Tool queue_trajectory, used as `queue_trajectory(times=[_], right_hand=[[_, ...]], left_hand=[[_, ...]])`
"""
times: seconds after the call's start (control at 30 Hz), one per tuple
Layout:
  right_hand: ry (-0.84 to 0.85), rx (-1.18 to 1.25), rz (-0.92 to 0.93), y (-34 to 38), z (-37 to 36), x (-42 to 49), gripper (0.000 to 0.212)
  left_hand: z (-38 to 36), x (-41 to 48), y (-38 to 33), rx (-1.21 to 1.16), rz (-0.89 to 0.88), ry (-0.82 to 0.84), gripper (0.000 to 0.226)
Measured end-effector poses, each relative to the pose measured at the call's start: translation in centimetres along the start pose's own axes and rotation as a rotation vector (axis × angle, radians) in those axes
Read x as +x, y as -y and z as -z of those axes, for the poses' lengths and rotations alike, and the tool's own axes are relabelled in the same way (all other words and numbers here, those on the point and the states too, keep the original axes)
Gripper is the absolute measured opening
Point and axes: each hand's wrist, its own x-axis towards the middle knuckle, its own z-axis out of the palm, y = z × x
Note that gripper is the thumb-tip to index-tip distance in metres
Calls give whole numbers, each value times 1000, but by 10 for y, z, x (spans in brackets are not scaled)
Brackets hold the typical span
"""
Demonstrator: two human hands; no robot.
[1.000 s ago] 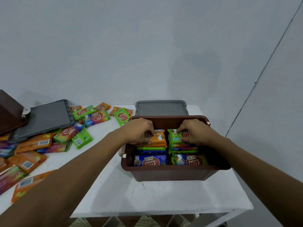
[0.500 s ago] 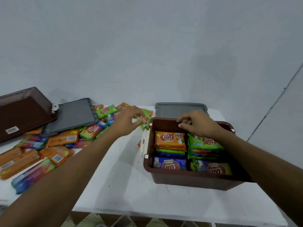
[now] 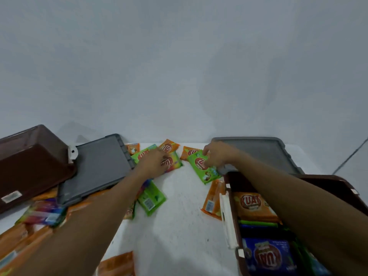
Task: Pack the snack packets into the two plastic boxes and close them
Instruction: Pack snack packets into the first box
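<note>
A brown plastic box [image 3: 345,185] stands open at the right, holding stacked orange, green and blue snack packets. My right hand [image 3: 217,156] reaches past its far left corner and grips a green packet [image 3: 201,166] lying on the white table. My left hand [image 3: 153,163] rests on a rainbow-coloured packet [image 3: 174,162] among loose packets at the back; whether its fingers grip it I cannot tell. A second brown box [image 3: 29,164] lies upside down at the far left.
Two grey lids lie on the white table [image 3: 179,226]: one [image 3: 97,168] beside the overturned box, one [image 3: 264,152] behind the open box. Several loose packets spread along the left edge, with an orange one [image 3: 212,200] against the open box's side.
Both hands left the open box and moved to the loose packets at the back. The view swung left, so the open box now sits at the right edge.
</note>
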Motion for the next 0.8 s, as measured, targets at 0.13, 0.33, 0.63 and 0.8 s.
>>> queue_trajectory(times=[0.13, 0.33, 0.63, 0.8], right_hand=[[43, -35, -111, 12, -16, 21, 61], [100, 148, -151, 11, -10, 25, 44], [38, 1028, -28, -9, 44, -50, 15], [39, 1007, 77, -49, 59, -135, 26]], left_hand=[[-14, 15, 4, 44, 68, 31, 62], [0, 22, 6, -135, 88, 109, 42], [49, -1, -31, -723, 125, 168, 14], [81, -29, -107, -779, 63, 180, 18]])
